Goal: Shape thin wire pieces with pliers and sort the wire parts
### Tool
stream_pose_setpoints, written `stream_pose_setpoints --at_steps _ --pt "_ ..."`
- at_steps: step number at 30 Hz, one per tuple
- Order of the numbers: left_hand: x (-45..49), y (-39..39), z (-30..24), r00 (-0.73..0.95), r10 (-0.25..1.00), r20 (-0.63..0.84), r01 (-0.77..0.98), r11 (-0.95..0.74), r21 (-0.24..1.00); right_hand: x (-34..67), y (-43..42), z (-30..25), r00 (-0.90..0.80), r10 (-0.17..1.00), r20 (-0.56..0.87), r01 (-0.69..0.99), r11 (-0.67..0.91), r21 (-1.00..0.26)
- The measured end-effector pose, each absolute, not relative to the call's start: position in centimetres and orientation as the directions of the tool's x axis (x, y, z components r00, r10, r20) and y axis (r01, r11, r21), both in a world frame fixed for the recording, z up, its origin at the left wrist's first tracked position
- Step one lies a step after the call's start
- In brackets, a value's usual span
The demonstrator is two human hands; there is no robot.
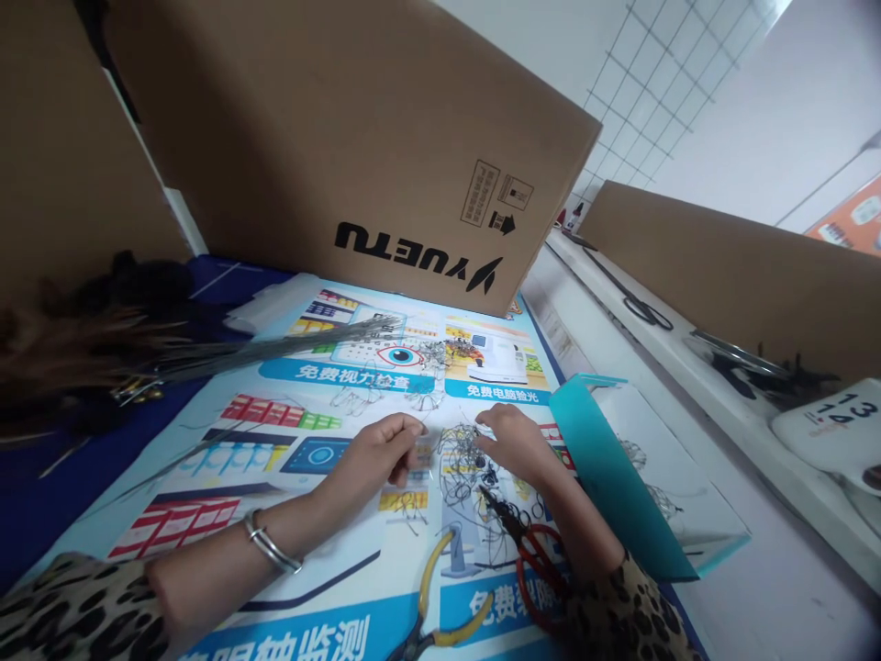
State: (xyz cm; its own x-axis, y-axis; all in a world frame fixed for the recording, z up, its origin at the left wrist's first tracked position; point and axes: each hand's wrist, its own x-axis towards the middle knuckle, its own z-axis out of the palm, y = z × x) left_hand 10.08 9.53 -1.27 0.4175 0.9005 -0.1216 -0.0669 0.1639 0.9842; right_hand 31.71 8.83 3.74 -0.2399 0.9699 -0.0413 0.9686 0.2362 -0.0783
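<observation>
My left hand (375, 456) is pinched shut on a thin wire piece just left of a tangled heap of thin wire shapes (462, 459). It wears a metal bangle (270, 543) at the wrist. My right hand (510, 439) rests on the right side of the heap with its fingers curled into the wires; what it holds is hidden. Both hands work over a printed blue poster (323, 395) that covers the table.
Yellow-handled pliers (440, 606) and red-handled scissors (533, 551) lie near my right forearm. A bundle of long wires (275, 344) and dark feathers (83, 340) lie left. A large cardboard box (358, 138) stands behind, a teal folder (612, 477) right, black scissors (637, 303) on the ledge.
</observation>
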Motion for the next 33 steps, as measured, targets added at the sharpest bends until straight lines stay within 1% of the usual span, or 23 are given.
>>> stream_pose_setpoints --at_steps 4,7,9,15,23,30,32,33 --pt "10.1 9.6 -1.4 0.399 0.909 -0.122 -0.097 0.175 0.98 31.7 9.3 3.2 -0.25 0.958 -0.14 0.968 0.248 -0.028" --pt "10.1 9.5 -1.5 0.39 0.914 -0.109 -0.109 0.164 0.981 32.1 9.3 3.4 -0.276 0.935 -0.222 0.961 0.273 -0.046" --pt "10.1 9.4 -1.6 0.389 0.915 -0.107 -0.116 0.164 0.98 32.5 9.6 3.8 -0.29 0.926 -0.241 0.957 0.279 -0.079" --pt "10.1 9.4 -1.6 0.384 0.917 -0.103 -0.123 0.162 0.979 31.8 12.5 3.5 -0.18 0.97 -0.161 0.974 0.153 -0.169" --pt "10.1 9.4 -1.3 0.393 0.913 -0.105 -0.13 0.168 0.977 30.4 14.2 0.4 -0.173 0.976 -0.133 0.947 0.128 -0.294" --pt "10.1 9.3 -1.4 0.411 0.906 -0.101 -0.148 0.176 0.973 31.3 12.9 1.8 -0.136 0.989 -0.05 0.9 0.103 -0.424" --pt "10.1 9.3 -1.4 0.42 0.901 -0.107 -0.154 0.188 0.97 31.7 12.3 2.5 -0.115 0.993 -0.034 0.837 0.079 -0.541" --pt "10.1 9.3 -1.4 0.425 0.899 -0.109 -0.16 0.193 0.968 32.0 11.9 2.8 -0.104 0.994 -0.035 0.769 0.058 -0.637"
